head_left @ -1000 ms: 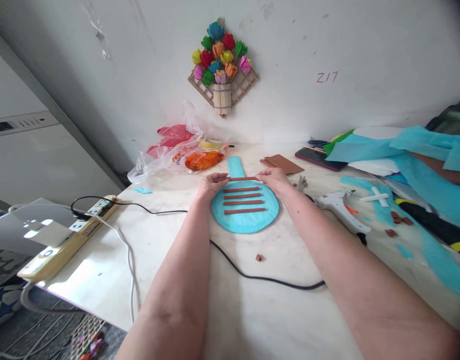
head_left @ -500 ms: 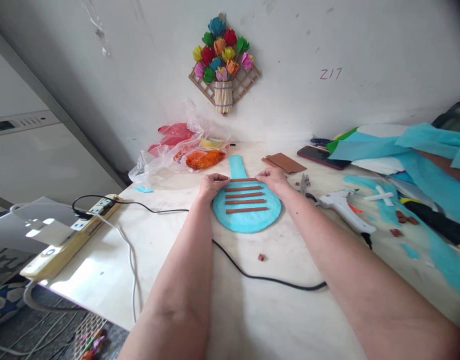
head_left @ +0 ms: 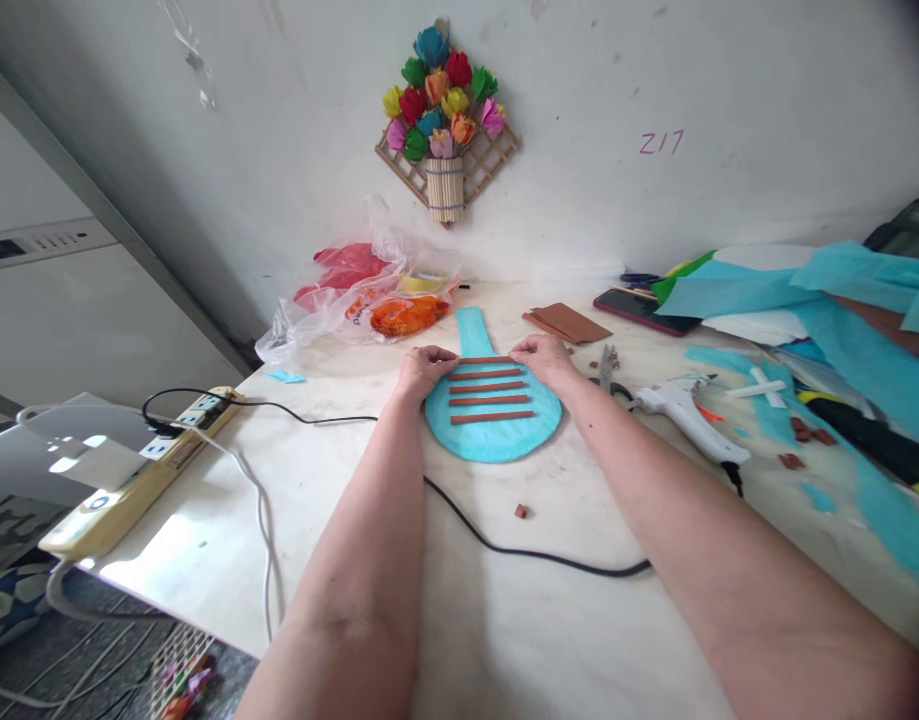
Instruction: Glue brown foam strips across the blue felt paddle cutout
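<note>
A light blue paddle shape (head_left: 496,441) lies flat on the table, its narrow handle pointing away from me. Several brown strips cross its round part in near-parallel rows. The farthest brown strip (head_left: 484,360), close to the handle's base, has its left end pinched by my left hand (head_left: 427,370) and its right end by my right hand (head_left: 542,358). Both hands rest at the upper edges of the round part, fingertips closed on the strip. Whether the strip touches the blue surface all along I cannot tell.
On the right lie scissors (head_left: 609,377), a white glue gun (head_left: 680,412), a phone (head_left: 645,311), a folded brown sheet (head_left: 568,323) and blue scraps. A power strip (head_left: 140,490) sits at the left edge. A black cord (head_left: 534,556) crosses the table. Plastic bags (head_left: 361,290) stand behind.
My hands stay at the two ends of the far strip with almost no movement. The whole view has shifted very slightly.
</note>
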`<state>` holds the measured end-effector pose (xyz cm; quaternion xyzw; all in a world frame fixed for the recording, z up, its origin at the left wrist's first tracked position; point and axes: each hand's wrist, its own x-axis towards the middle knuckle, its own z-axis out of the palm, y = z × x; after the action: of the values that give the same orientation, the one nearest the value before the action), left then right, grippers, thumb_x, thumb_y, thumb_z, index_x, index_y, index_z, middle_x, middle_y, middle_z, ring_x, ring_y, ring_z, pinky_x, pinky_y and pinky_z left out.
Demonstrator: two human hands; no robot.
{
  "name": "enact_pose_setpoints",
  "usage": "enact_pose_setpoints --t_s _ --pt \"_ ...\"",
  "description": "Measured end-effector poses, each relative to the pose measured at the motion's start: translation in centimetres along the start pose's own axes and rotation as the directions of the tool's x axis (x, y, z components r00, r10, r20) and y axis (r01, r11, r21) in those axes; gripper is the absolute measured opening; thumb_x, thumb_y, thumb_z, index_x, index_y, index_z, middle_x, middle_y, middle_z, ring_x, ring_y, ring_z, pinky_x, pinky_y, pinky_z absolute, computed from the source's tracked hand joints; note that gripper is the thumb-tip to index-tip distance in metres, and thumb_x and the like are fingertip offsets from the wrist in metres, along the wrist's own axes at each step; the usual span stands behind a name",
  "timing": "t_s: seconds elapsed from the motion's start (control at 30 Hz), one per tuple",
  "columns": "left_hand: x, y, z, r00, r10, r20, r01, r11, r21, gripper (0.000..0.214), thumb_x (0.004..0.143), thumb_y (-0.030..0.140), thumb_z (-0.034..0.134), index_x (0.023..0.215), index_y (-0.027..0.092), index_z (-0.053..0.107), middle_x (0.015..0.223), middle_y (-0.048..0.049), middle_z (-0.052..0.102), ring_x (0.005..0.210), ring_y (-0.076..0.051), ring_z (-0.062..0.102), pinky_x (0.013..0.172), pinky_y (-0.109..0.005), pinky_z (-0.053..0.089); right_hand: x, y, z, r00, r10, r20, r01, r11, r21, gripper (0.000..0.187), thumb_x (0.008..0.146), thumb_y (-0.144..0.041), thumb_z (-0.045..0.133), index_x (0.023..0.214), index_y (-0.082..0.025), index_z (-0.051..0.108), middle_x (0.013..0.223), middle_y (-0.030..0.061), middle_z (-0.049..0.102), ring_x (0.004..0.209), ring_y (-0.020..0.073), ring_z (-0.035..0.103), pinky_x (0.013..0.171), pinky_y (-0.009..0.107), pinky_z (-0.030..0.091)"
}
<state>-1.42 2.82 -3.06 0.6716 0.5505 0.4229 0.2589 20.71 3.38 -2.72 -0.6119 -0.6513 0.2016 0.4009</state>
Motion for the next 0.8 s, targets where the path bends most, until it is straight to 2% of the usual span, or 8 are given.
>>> enact_pose_setpoints --t_s 0.2,0.43,0.63,0.8 --pt "0.1 -0.1 0.0 1.000 -0.006 0.011 0.005 0.996 0.088 0.033 0.062 0.040 0.063 0.079 0.014 0.069 0.069 -0.0057 0.067 0.064 -0.015 0.056 0.059 -0.025 0.042 -0.2 0.0 0.1 0.999 -0.049 -0.006 0.049 0.998 0.043 0.003 0.065 -0.017 0.062 0.064 -0.016 0.065 0.067 0.0018 0.066 0.067 0.0151 0.060 0.063 0.025 0.042" --pt "-0.5 1.0 -0.4 0.999 -0.010 0.034 0.004 0.984 0.178 0.032 0.063 0.038 0.060 0.082 0.013 0.070 0.073 -0.0067 0.068 0.067 -0.017 0.058 0.062 -0.026 0.043 -0.1 0.2 0.2 0.997 -0.077 -0.015 0.078 0.996 0.053 0.003 0.064 -0.017 0.062 0.063 -0.016 0.066 0.066 0.0014 0.065 0.066 0.0148 0.059 0.063 0.025 0.041" --pt "-0.5 1.1 -0.5 0.998 -0.054 0.043 0.052 0.997 0.057 0.029 0.064 0.034 0.057 0.081 0.014 0.070 0.077 -0.0064 0.069 0.075 -0.020 0.060 0.067 -0.027 0.044 -0.1 0.4 0.4 0.995 -0.099 -0.010 0.099 0.993 0.058 0.003 0.063 -0.016 0.063 0.063 -0.017 0.065 0.064 0.0006 0.065 0.066 0.0145 0.059 0.063 0.024 0.042" --pt "-0.2 0.1 -0.3 0.995 -0.105 -0.002 0.104 0.991 -0.089 0.032 0.062 0.038 0.059 0.079 0.014 0.070 0.072 -0.0055 0.068 0.072 -0.019 0.059 0.062 -0.026 0.044 -0.1 0.3 0.2 0.996 -0.075 -0.040 0.078 0.994 0.073 0.007 0.066 -0.021 0.059 0.065 -0.017 0.065 0.067 0.0012 0.065 0.068 0.0146 0.059 0.065 0.025 0.043"
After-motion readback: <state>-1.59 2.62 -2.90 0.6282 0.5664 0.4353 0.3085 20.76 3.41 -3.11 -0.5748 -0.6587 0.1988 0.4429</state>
